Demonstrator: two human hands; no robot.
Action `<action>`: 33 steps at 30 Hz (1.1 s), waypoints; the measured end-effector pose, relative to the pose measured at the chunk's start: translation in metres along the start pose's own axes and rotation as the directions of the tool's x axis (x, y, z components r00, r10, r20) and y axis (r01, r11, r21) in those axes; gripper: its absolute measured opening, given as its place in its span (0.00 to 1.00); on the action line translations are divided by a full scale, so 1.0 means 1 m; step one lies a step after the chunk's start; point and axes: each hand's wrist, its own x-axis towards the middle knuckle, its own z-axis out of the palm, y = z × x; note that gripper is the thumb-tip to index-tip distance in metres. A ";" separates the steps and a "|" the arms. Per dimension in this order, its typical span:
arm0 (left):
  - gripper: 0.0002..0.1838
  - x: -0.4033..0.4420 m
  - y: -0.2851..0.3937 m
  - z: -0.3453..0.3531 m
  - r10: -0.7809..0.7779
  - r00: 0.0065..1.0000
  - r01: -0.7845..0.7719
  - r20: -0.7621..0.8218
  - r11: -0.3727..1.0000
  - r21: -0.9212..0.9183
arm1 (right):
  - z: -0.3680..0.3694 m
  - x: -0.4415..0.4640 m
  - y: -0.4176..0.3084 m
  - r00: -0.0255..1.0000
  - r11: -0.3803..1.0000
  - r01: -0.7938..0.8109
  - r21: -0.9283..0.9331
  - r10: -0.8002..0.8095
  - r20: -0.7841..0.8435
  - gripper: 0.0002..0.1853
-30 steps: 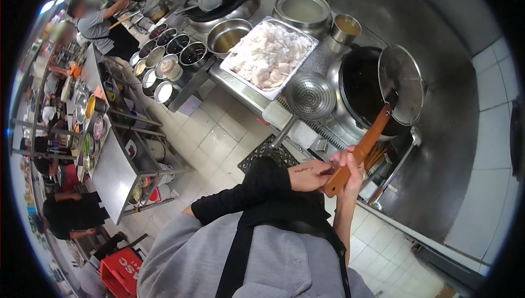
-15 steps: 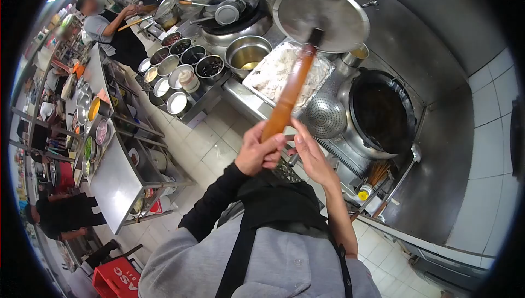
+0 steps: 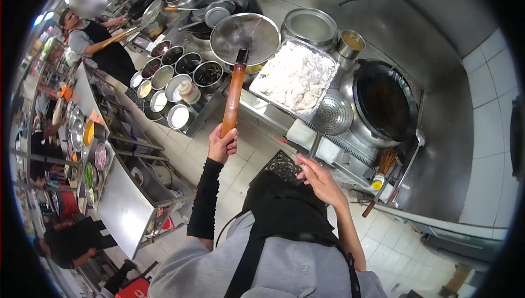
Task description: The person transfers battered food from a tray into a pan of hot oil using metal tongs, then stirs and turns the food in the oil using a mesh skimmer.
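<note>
Stainless-steel cooking range [image 3: 432,188] lines the right side of a busy kitchen with pale floor tiles [image 3: 186,153]. Half a second ago the wide round steel skimmer [image 3: 246,34] hung above the shallow tray heaped with pale, floury pieces [image 3: 298,75], with both hands near its brown wooden handle [image 3: 233,98]. Now it is well to the left, raised in front of the pots, and the tray's whole heap shows.

The left hand [image 3: 222,144], below a black sleeve, alone grips the handle near its lower end, fingers wrapped round. The right hand [image 3: 321,182] is away from it, loosely spread and empty-looking, near the perforated steel ladle [image 3: 332,113]; whether its fingertips touch the ladle's handle cannot be told.

The skimmer's head hides most of a steel pot with yellowish contents [image 3: 254,69]. What lies in the large black wok [image 3: 384,101] is too dark to make out. The bottom edge cuts off the red crate [image 3: 134,288].
</note>
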 end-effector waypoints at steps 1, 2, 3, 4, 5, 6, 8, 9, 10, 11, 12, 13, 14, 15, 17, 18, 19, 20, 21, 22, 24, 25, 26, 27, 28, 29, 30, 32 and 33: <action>0.11 0.001 -0.006 -0.009 -0.033 0.999 0.033 0.014 0.999 -0.037 | 0.005 0.001 0.002 1.000 1.000 -0.010 0.001 0.010 -0.003 0.24; 0.11 0.006 -0.014 -0.017 -0.039 0.999 0.041 0.024 0.996 -0.078 | 0.010 0.000 0.004 1.000 1.000 -0.024 0.002 0.024 -0.005 0.23; 0.10 0.010 -0.023 -0.025 -0.050 0.998 0.053 0.030 0.991 -0.121 | 0.016 0.000 0.005 1.000 1.000 -0.023 0.008 0.023 -0.017 0.22; 0.10 0.011 -0.033 -0.033 -0.060 0.998 0.065 0.034 0.984 -0.165 | 0.021 -0.001 0.007 0.999 0.999 -0.035 -0.004 0.035 -0.012 0.22; 0.11 0.012 -0.040 -0.036 -0.065 0.998 0.066 0.015 0.987 -0.149 | 0.026 -0.002 0.010 0.999 0.999 -0.046 -0.016 0.046 -0.005 0.22; 0.10 0.014 -0.043 -0.040 -0.072 0.997 0.073 0.017 0.991 -0.110 | 0.029 -0.002 0.012 0.999 0.998 -0.052 -0.031 0.052 0.002 0.22; 0.08 0.016 -0.044 -0.052 -0.073 0.997 0.074 0.025 0.997 -0.030 | 0.034 -0.002 0.016 0.997 0.997 -0.069 -0.043 0.070 0.027 0.21; 0.08 0.019 -0.049 -0.065 -0.096 0.995 0.096 -0.004 0.995 0.010 | 0.037 -0.002 0.027 0.996 0.995 -0.075 -0.071 0.078 0.040 0.21; 0.09 0.021 -0.053 -0.077 -0.106 0.994 0.106 -0.031 0.994 0.003 | 0.038 -0.002 0.039 0.995 0.992 -0.079 -0.100 0.084 0.051 0.21; 0.10 0.023 -0.053 -0.085 -0.114 0.992 0.114 -0.056 0.994 -0.002 | 0.039 -0.002 0.050 0.994 0.985 -0.086 -0.152 0.096 0.058 0.22; 0.11 0.026 -0.054 -0.095 -0.120 0.990 0.120 -0.080 0.993 -0.004 | 0.039 -0.002 0.062 0.992 0.975 -0.092 -0.203 0.107 0.063 0.23; 0.13 0.030 -0.062 -0.113 -0.052 0.995 0.062 -0.088 0.991 0.116 | 0.040 -0.003 0.076 0.991 0.963 -0.097 -0.252 0.117 0.067 0.24; 0.15 0.028 -0.062 -0.117 -0.055 0.987 0.055 -0.153 0.999 -0.004 | 0.039 -0.005 0.096 0.990 0.952 -0.104 -0.287 0.126 0.060 0.24; 0.18 0.025 -0.063 -0.116 -0.065 0.975 0.040 -0.213 0.992 -0.123 | 0.037 -0.010 0.120 0.990 0.940 -0.113 -0.321 0.136 0.050 0.24; 0.26 0.017 -0.075 -0.123 -0.059 0.964 -0.042 -0.259 0.929 -0.367 | 0.026 -0.024 0.172 0.977 0.909 -0.188 -0.372 0.213 0.028 0.24; 0.27 0.012 -0.094 -0.131 0.009 0.969 -0.123 -0.245 0.882 -0.454 | 0.019 -0.034 0.201 0.960 0.888 -0.255 -0.383 0.281 0.012 0.24; 0.27 0.005 -0.114 -0.134 0.069 0.971 -0.185 -0.229 0.822 -0.539 | 0.013 -0.049 0.237 0.937 0.863 -0.327 -0.385 0.350 -0.011 0.25; 0.30 -0.005 -0.128 -0.122 0.039 0.952 -0.219 -0.302 0.775 -0.592 | 0.008 -0.070 0.289 0.933 0.839 -0.353 -0.414 0.348 -0.091 0.24; 0.35 -0.006 -0.150 -0.119 -0.083 0.877 -0.212 -0.474 0.817 -0.536 | 0.003 -0.094 0.344 0.921 0.813 -0.389 -0.433 0.346 -0.178 0.23; 0.41 -0.019 -0.163 -0.104 -0.092 0.926 -0.153 -0.366 0.794 -0.589 | -0.004 -0.122 0.388 0.872 0.783 -0.489 -0.384 0.434 -0.226 0.22; 0.45 -0.031 -0.200 -0.068 -0.229 0.941 0.065 -0.250 0.847 -0.528 | -0.005 -0.186 0.456 0.671 0.595 -0.738 -0.319 0.597 -0.439 0.21; 0.44 -0.031 -0.221 -0.046 -0.391 0.893 0.238 -0.222 0.830 -0.504 | -0.007 -0.218 0.469 0.548 0.510 -0.831 -0.225 0.676 -0.493 0.20; 0.40 -0.026 -0.251 -0.054 -0.532 0.840 0.523 0.101 0.748 -0.409 | -0.001 -0.249 0.533 0.466 0.464 -0.876 -0.131 0.745 -0.477 0.20; 0.36 -0.042 -0.250 0.006 -0.649 0.761 0.648 0.001 0.760 -0.043 | -0.005 -0.278 0.490 0.469 0.500 -0.866 0.000 0.813 -0.345 0.18; 0.33 -0.066 -0.229 0.075 -0.733 0.674 0.697 0.095 0.673 0.248 | -0.002 -0.295 0.489 0.330 0.438 -0.860 0.262 0.869 -0.367 0.16; 0.29 -0.068 -0.231 0.108 -0.810 0.563 0.644 0.166 0.555 0.526 | 0.002 -0.312 0.503 0.367 0.448 -0.866 0.221 0.871 -0.327 0.15; 0.29 -0.069 -0.245 0.120 -0.796 0.550 0.477 0.253 0.547 0.688 | 0.005 -0.326 0.515 0.406 0.463 -0.870 0.170 0.868 -0.285 0.15; 0.28 -0.073 -0.275 0.150 -0.775 0.466 0.072 0.426 0.514 0.855 | 0.008 -0.347 0.534 0.382 0.453 -0.860 0.236 0.877 -0.292 0.14; 0.27 -0.078 -0.282 0.166 -0.794 0.492 -0.056 0.359 0.382 0.922 | 0.006 -0.355 0.544 0.372 0.448 -0.855 0.262 0.881 -0.294 0.14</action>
